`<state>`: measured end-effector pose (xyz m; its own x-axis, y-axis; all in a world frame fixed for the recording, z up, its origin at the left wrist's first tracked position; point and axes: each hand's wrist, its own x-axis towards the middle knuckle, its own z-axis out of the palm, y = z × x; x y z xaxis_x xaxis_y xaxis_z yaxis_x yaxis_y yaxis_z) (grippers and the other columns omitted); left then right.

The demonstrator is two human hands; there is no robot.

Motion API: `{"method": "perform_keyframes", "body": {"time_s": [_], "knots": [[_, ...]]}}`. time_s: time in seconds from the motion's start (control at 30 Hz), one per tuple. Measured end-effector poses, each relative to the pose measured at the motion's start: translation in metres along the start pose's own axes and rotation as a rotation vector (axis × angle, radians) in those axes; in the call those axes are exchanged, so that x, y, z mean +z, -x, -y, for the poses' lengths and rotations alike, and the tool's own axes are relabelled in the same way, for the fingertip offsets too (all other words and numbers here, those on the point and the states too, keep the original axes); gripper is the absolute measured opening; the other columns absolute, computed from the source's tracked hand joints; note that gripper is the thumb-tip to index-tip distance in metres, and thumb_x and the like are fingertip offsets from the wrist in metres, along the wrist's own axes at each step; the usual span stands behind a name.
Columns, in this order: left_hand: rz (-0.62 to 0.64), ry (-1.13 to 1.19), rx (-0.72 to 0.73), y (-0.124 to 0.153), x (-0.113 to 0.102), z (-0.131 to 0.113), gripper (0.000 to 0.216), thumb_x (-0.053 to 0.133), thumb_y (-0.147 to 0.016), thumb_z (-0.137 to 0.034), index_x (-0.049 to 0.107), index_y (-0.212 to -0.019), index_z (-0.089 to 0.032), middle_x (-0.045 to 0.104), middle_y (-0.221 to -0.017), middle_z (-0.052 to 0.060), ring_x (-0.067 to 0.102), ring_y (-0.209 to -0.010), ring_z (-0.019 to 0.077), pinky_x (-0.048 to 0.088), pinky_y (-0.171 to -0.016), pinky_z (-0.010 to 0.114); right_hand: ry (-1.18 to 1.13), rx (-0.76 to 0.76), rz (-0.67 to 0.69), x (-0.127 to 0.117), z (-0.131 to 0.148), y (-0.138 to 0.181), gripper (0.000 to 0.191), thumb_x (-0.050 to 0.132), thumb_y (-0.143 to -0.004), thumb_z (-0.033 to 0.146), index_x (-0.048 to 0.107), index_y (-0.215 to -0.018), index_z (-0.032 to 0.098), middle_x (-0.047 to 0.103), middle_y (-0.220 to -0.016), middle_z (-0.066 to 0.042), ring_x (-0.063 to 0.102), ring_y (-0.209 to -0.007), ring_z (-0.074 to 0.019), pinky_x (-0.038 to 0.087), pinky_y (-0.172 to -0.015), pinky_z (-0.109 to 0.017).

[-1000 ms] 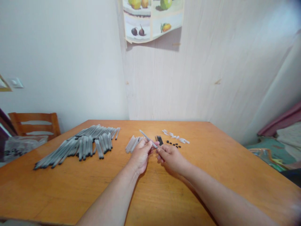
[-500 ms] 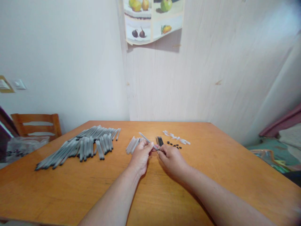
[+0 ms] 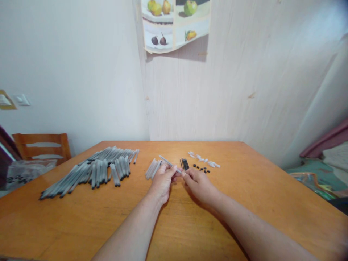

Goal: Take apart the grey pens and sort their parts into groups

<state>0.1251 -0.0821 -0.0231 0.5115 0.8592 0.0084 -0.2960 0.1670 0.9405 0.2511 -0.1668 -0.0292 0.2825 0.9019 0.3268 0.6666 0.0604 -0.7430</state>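
Between my hands, above the middle of the table, a slim translucent grey pen [image 3: 165, 159] slants from upper left to lower right. My left hand [image 3: 164, 179] is closed around its middle, thumb on top. The fingers of my right hand [image 3: 198, 183] pinch its lower right end, and the fingertips hide that end. Just behind my left hand lie clear pen barrels [image 3: 152, 168], partly covered by it. Beyond my right hand lie thin black refills [image 3: 184, 164], small black end plugs [image 3: 201, 168] and white caps [image 3: 203, 159].
A large pile of grey pens with black ends [image 3: 100, 165] covers the left part of the wooden table [image 3: 261, 188]. A wooden chair [image 3: 40, 146] and a clear plastic bag [image 3: 28, 169] stand beyond the left edge. Fabric and bags [image 3: 320, 181] lie past the right edge.
Both hands stay in nearly the same place, still on the pen. My right fingers have shifted slightly at its lower end. The view has tilted a little.
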Motion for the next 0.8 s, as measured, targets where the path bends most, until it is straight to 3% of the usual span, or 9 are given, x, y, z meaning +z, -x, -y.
{"method": "perform_keyframes", "body": {"time_s": [0.1,0.6,0.8], "knots": [[0.005,-0.009,0.008,0.0,0.0,0.0,0.03,0.076,-0.072,-0.038,0.057,-0.083,-0.018,0.071,-0.082,0.004,0.062,-0.067,0.0116,0.041,-0.063,0.023,-0.047,-0.018,0.049,-0.002,0.002,0.001,0.038,0.039,-0.098,0.036,0.055,-0.069,0.019,0.057,-0.06,0.0,0.053,-0.059,-0.0127,0.035,-0.059,-0.025],[0.037,-0.036,-0.011,-0.001,-0.001,0.004,0.035,0.075,-0.074,-0.043,0.053,-0.085,-0.018,0.071,-0.082,0.004,0.062,-0.063,0.011,0.041,-0.056,0.02,0.013,0.021,-0.137,0.01,-0.009,-0.002,0.008,0.059,-0.08,0.025,0.055,-0.076,0.02,0.054,-0.062,0.003,0.045,-0.057,-0.0114,0.029,-0.053,-0.023],[0.029,-0.013,-0.004,0.0,0.001,0.003,0.034,0.075,-0.074,-0.041,0.053,-0.084,-0.018,0.07,-0.08,0.004,0.062,-0.06,0.0103,0.042,-0.056,0.02,0.019,0.046,-0.083,0.006,-0.006,-0.002,0.021,0.062,-0.082,0.038,0.053,-0.076,0.019,0.055,-0.062,0.002,0.046,-0.058,-0.0121,0.03,-0.055,-0.024]]}}
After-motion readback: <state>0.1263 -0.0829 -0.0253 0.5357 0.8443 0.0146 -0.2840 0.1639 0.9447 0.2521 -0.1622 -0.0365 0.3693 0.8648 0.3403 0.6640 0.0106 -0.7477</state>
